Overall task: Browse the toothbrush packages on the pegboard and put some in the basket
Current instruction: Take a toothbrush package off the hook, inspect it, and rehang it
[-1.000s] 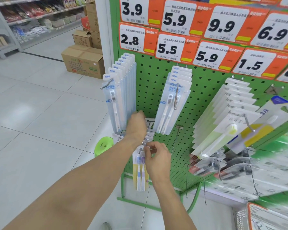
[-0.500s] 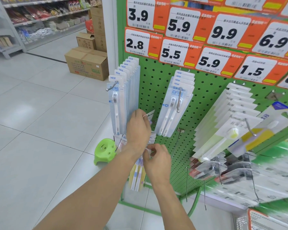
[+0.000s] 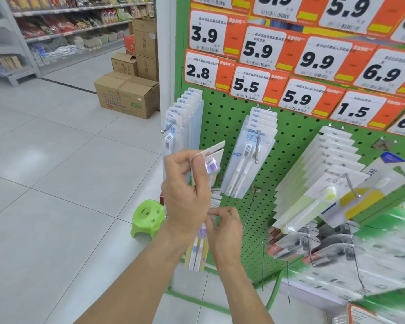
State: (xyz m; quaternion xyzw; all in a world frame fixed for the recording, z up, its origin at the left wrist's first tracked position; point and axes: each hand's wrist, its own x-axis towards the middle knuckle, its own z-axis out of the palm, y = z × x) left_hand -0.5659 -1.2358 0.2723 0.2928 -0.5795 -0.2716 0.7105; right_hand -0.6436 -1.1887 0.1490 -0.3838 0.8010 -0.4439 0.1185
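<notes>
While you face the green perforated pegboard (image 3: 222, 127):
Left hand (image 3: 185, 195): your grip pinches a clear toothbrush package with purple brush heads (image 3: 212, 163), lifted free at 12 o'clock of that hand.
Right hand (image 3: 225, 228): your fingers pinch the top of the packages hanging on the lower hook (image 3: 198, 251).
At 9 o'clock: lime-green plastic stool (image 3: 147, 218) on the floor.
</notes>
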